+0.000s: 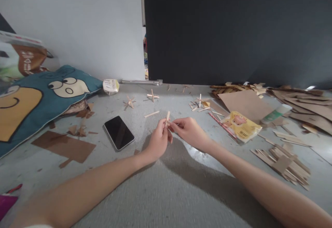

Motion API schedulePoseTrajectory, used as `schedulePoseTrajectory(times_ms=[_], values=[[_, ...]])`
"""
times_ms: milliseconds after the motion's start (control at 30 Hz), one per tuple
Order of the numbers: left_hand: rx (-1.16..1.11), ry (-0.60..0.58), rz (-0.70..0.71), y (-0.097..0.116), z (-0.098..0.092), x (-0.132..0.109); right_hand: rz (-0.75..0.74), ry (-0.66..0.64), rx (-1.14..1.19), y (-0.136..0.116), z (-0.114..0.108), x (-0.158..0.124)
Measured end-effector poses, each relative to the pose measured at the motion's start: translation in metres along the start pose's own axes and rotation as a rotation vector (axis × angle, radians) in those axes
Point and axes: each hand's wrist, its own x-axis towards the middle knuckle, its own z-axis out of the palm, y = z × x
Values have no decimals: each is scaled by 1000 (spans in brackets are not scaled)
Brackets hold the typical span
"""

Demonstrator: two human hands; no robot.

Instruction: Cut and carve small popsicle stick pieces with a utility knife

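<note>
**Q:** Where are the two hands, and what do they hold?

**A:** They meet above the middle of a grey floor [166, 193]. The left hand [158, 141] is curled, its fingers pinched on a small wooden stick [167, 116] that stands nearly upright, tilted a little to the right. The right hand [190, 133] is also closed, its fingertips touching the same stick lower down (whether a second piece sits there is too small to tell).

**Q:** What lies around them?

**A:** A black phone [119, 132] lies face up just left of the left hand. A loose stick [151, 114] and two small stick crosses [153, 96] lie beyond the hands. A yellow packet [241, 126] is to the right, with a pile of cardboard strips [285, 162] nearer. A blue cushion [38, 100] is at far left.
</note>
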Motion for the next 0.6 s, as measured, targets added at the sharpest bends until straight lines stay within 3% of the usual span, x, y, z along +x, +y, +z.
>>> schedulePoseTrajectory(times_ms=[300,467,600], values=[[114,-2,93,2,-2,-3,62,8,52,-1,0,-1],[164,-55,161,-4,-5,-4,73,69,0,-2,7,-3],[212,-87,167,-4,-7,-5,84,37,8,-3,7,-3]])
